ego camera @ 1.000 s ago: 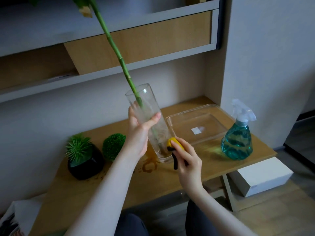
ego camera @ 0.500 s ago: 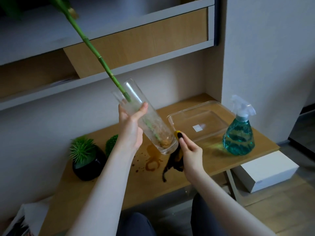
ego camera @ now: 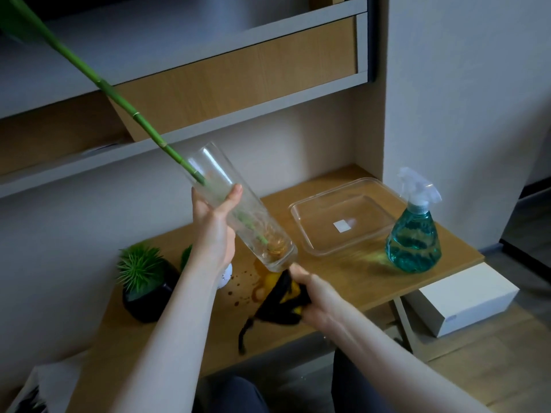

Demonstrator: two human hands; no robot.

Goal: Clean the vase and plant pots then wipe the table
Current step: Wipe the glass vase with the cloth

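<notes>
Left hand (ego camera: 213,234) tilts vase (ego camera: 238,210); right hand (ego camera: 316,296) holds cloth (ego camera: 280,302) beneath.

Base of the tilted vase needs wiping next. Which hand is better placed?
Right. The right hand already grips the black-and-yellow cloth just under the glass vase base. The left hand is wrapped around the vase, holding it tilted.

Left hand (ego camera: 213,231) grips tilted glass vase (ego camera: 238,208), bamboo stalk (ego camera: 119,96) inside. Right hand (ego camera: 316,296) presses black-yellow cloth (ego camera: 283,299) to vase base. Brown stains (ego camera: 241,286) mid-table (ego camera: 343,281); spray bottle (ego camera: 414,231) at right edge.
</notes>
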